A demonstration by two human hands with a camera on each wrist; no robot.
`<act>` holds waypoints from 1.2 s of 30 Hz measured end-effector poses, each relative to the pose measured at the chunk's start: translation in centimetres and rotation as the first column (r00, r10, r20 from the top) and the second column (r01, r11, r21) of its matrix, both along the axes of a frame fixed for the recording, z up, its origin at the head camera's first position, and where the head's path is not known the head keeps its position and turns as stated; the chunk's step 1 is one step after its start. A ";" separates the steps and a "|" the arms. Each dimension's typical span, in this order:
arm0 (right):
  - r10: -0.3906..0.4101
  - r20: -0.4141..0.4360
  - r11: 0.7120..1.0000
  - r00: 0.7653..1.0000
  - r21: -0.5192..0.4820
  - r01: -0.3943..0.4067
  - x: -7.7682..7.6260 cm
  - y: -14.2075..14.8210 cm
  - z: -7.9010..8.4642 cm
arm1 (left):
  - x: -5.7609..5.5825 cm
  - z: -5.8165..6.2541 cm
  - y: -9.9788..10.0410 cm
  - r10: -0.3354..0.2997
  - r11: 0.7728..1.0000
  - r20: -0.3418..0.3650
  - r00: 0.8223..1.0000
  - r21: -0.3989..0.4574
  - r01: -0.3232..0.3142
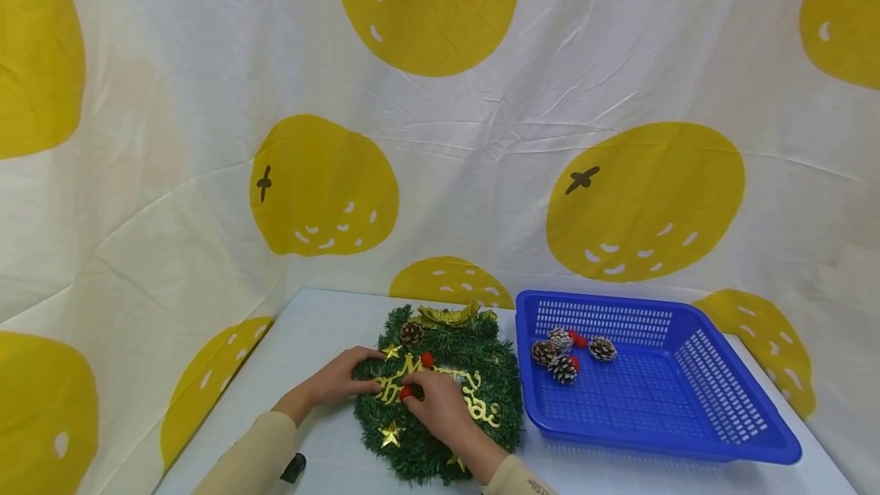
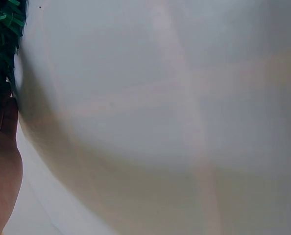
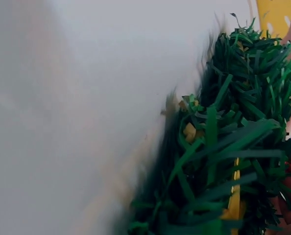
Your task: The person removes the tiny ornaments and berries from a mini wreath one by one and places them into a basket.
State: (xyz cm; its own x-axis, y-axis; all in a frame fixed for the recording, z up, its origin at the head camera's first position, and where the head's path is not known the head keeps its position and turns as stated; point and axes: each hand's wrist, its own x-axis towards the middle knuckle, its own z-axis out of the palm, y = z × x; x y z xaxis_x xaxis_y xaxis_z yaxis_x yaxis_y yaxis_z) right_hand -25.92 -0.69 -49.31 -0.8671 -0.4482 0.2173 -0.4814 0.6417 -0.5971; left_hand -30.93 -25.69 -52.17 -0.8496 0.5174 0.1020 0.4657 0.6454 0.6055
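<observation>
A green Christmas wreath (image 1: 505, 403) lies on the table, with gold lettering (image 1: 474, 403) across its middle. It carries a pine cone (image 1: 412, 333), gold stars (image 1: 390, 434), a gold bow (image 1: 450, 317) and a red ball (image 1: 428, 360). My left hand (image 1: 341, 378) holds the wreath's left side, thumb and fingers apart beside the lettering; in the left wrist view its fingers (image 2: 9, 117) lie against the foliage. My right hand (image 1: 440, 406) reaches over the wreath and pinches a second red ball (image 1: 405, 393) near the lettering's left end. The right palm hides part of the lettering.
A blue plastic basket (image 1: 660, 434) stands right of the wreath, holding several pine cones (image 1: 603, 348) and small red balls (image 1: 577, 339). A small black object (image 1: 293, 468) lies by the left sleeve. Behind the white table (image 1: 309, 327) hangs a fruit-patterned cloth (image 1: 467, 174).
</observation>
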 end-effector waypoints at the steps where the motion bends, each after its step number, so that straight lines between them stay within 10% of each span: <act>1: -0.001 0.007 1.000 1.000 -0.006 0.001 0.0 0.0 0.0 | 0.0 0.0 0.0 -0.001 1.000 0.001 1.000 0.002 0.001; 36: -0.122 -0.034 0.962 0.992 -0.252 0.110 -3.3 7.2 7.5 | 0.0 0.1 -0.1 0.000 1.000 0.006 1.000 -0.004 0.000</act>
State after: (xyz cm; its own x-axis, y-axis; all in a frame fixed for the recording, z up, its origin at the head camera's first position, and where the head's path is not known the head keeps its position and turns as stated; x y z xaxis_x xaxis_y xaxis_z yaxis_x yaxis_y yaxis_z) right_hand -29.22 6.55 -41.84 -0.8957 -0.2715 0.3522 -0.4446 0.5290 -0.7229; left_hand -30.96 -25.79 -52.05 -0.8502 0.5178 0.0950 0.4622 0.6479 0.6055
